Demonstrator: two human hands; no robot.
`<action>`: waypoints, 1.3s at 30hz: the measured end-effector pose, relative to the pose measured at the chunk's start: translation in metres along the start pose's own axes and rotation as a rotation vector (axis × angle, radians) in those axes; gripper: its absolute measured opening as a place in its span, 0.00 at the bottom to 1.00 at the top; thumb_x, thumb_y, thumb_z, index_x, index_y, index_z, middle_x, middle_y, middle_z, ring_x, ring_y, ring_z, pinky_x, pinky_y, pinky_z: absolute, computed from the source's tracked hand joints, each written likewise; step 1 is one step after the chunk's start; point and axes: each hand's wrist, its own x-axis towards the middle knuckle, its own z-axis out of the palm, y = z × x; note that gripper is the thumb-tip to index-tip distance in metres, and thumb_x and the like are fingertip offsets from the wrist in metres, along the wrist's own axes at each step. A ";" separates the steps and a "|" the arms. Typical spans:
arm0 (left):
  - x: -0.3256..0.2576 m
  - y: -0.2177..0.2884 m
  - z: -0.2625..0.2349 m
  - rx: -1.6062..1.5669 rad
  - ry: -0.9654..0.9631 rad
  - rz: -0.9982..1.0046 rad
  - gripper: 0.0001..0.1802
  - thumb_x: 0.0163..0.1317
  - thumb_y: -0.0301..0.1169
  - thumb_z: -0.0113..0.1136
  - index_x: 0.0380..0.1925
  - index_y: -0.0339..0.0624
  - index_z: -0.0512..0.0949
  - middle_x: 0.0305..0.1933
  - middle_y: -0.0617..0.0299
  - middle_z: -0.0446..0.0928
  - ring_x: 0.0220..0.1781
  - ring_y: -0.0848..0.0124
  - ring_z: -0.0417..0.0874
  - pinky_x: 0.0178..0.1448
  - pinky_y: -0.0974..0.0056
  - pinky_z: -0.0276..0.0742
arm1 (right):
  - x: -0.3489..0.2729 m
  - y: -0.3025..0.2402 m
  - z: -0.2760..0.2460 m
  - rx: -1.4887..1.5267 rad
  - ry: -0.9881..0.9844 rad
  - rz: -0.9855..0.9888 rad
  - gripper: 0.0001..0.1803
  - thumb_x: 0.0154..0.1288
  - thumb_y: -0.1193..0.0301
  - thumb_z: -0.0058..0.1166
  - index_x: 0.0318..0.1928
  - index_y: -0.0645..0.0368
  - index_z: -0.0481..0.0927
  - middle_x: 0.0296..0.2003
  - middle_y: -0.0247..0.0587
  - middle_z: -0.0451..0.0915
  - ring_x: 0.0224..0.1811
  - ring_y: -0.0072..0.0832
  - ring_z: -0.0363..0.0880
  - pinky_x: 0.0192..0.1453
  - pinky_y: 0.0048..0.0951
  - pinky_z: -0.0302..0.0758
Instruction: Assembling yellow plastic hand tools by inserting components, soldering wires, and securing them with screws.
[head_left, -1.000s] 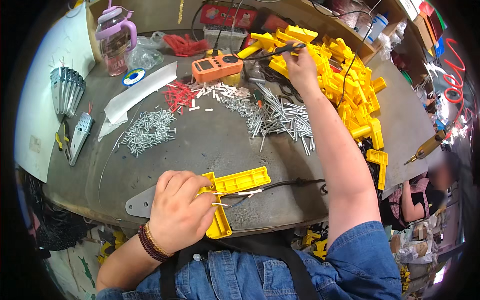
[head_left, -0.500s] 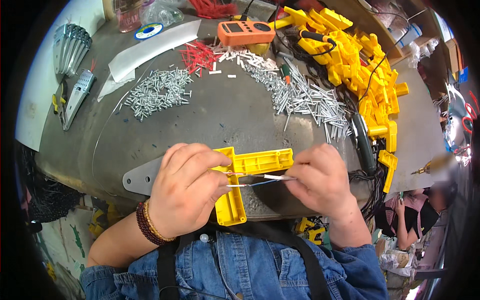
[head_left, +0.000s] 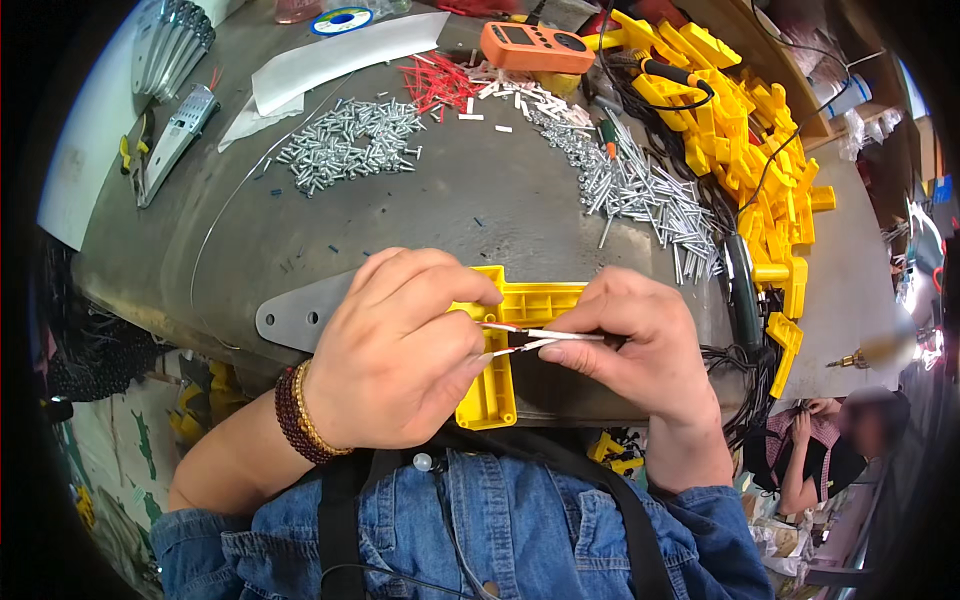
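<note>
Yellow plastic is what you are working on: an L-shaped bracket (head_left: 505,335) lies at the near edge of the tabletop (head_left: 480,200), just over a flat grey metal plate (head_left: 300,315) that sticks out to your left. Your left hand (head_left: 395,355) rests on the bracket's left side, fingers pinched together on the tips of two thin white-sleeved wires (head_left: 545,338). Your right hand (head_left: 635,345) grips the same wires a little farther along, fingers closed around them where they run into dark insulation. The two hands nearly touch above the bracket's corner.

To do this well, I judge you should keep the bracket pressed flat with the heel of your left hand so it cannot slide off the edge. Hold the wire ends close to their tips, so they do not bend as you guide them. Keep the two leads apart, one above the other, as they sit now.

Farther back lie a heap of silver screws (head_left: 345,145), a spread of metal pins (head_left: 640,195), red sleeves (head_left: 435,80), an orange meter (head_left: 535,45) and a stack of yellow parts (head_left: 760,150).
</note>
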 end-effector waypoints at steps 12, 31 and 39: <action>-0.001 -0.001 0.001 -0.039 -0.023 -0.015 0.06 0.48 0.26 0.63 0.24 0.41 0.74 0.46 0.54 0.78 0.46 0.53 0.77 0.52 0.51 0.70 | 0.001 -0.001 0.004 0.028 -0.049 0.033 0.08 0.54 0.71 0.70 0.34 0.59 0.86 0.25 0.37 0.79 0.24 0.30 0.76 0.29 0.28 0.70; 0.041 0.005 -0.017 -0.039 -0.617 -0.225 0.09 0.51 0.27 0.60 0.33 0.42 0.74 0.30 0.55 0.78 0.38 0.52 0.80 0.45 0.51 0.74 | -0.018 0.004 -0.004 0.054 0.076 0.120 0.07 0.56 0.70 0.70 0.32 0.60 0.86 0.22 0.34 0.76 0.23 0.23 0.73 0.27 0.25 0.67; 0.052 -0.002 -0.018 -0.109 -0.621 -0.184 0.06 0.52 0.24 0.59 0.31 0.39 0.74 0.30 0.50 0.77 0.35 0.49 0.79 0.38 0.52 0.74 | 0.072 0.085 -0.070 -0.358 0.248 0.313 0.17 0.64 0.60 0.62 0.37 0.65 0.84 0.25 0.38 0.82 0.29 0.22 0.78 0.35 0.27 0.74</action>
